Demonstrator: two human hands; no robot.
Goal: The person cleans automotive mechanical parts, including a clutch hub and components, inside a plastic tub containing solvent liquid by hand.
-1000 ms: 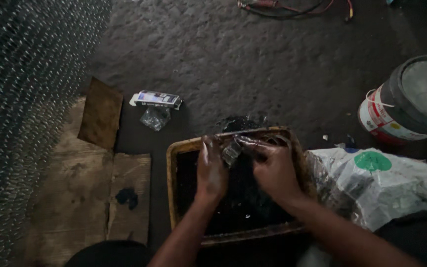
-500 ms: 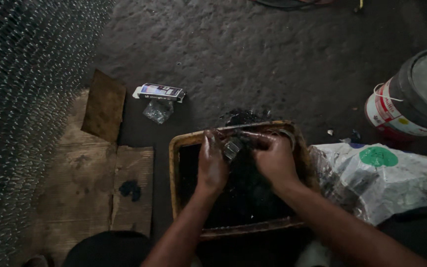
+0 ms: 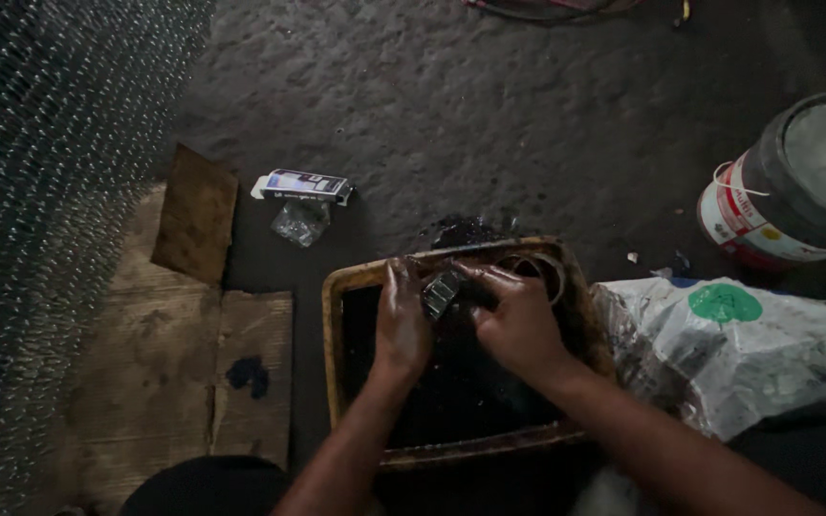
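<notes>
A rectangular tray (image 3: 334,315) with a worn yellowish rim sits on the floor in front of me, holding dark oily liquid. Over its far end my left hand (image 3: 402,323) and my right hand (image 3: 517,320) together grip a small grey metal part (image 3: 440,292), wet with the dark liquid. Both hands are smeared and glossy. A metal ring (image 3: 547,268) lies inside the tray by the far right corner, just beyond my right hand.
A crumpled white plastic bag (image 3: 738,354) lies right of the tray. A bucket (image 3: 795,191) stands at the far right. A small box (image 3: 303,185) and a clear wrapper (image 3: 298,222) lie beyond the tray. Cardboard pieces (image 3: 193,363) and wire mesh (image 3: 40,191) are on the left.
The hands turned the small metal part between them and shifted slightly; the part now shows more clearly between the fingers. The ring at the tray's corner came into view.
</notes>
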